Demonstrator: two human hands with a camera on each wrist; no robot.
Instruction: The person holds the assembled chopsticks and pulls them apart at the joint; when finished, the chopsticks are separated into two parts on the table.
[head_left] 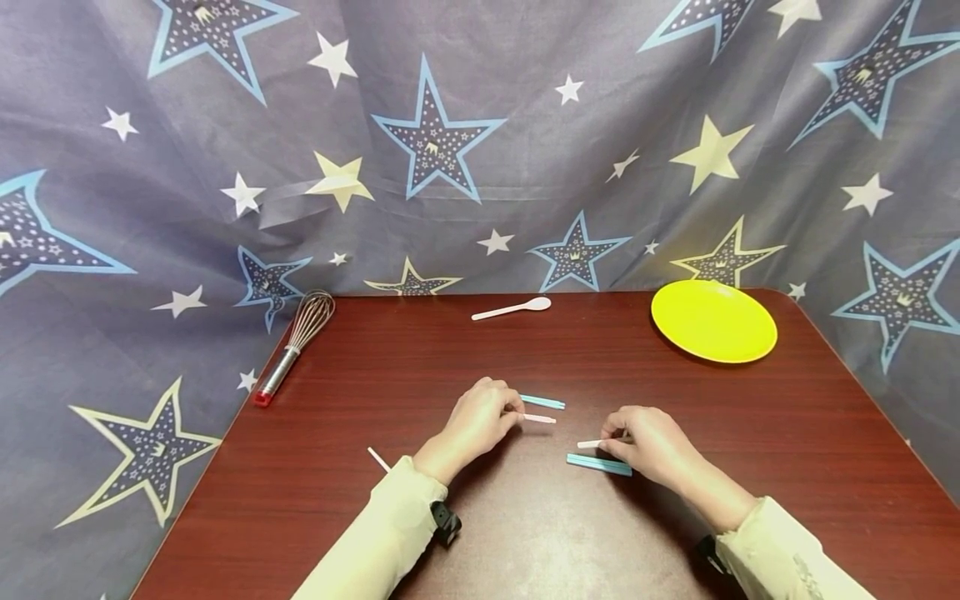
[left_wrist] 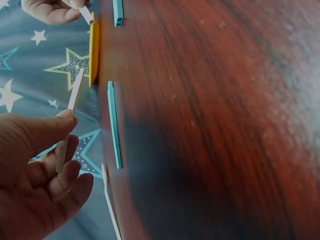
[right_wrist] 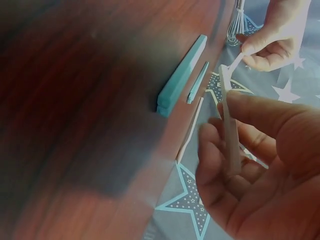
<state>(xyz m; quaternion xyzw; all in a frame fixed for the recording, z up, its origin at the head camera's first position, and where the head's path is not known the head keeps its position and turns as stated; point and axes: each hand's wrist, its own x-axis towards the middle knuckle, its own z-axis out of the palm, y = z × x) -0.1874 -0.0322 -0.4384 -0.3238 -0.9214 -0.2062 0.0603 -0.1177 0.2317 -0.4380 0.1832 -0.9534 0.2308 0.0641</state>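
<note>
While my left fingers (left_wrist: 42, 131) pinch one white stick (left_wrist: 75, 95), my right fingers (right_wrist: 260, 114) pinch another white stick (right_wrist: 230, 132); a blue piece (head_left: 598, 464) lies near the right fingers.

white stick (head_left: 588, 444) partly behind right hand (head_left: 651, 439)

A gap separates the left hand (head_left: 477, 417) from the right hand (head_left: 651, 442), narrowed by the left hand's pale stick (head_left: 540, 419) and the right hand's white stick (head_left: 589, 444). The far blue piece (head_left: 542, 402) obstructs just beyond the former; the near blue piece (head_left: 598, 464), just nearside of the latter. Beyond both hands, a broad lane of tabletop (head_left: 420, 350) runs between the whisk (head_left: 288, 354) and the yellow plate (head_left: 714, 323), back to the spoon (head_left: 510, 310). The curtain (head_left: 510, 167) bars passage behind. A loose stick (head_left: 378, 459) lies against or beneath the left sleeve (head_left: 375, 525); contact cannot be determined.
</note>
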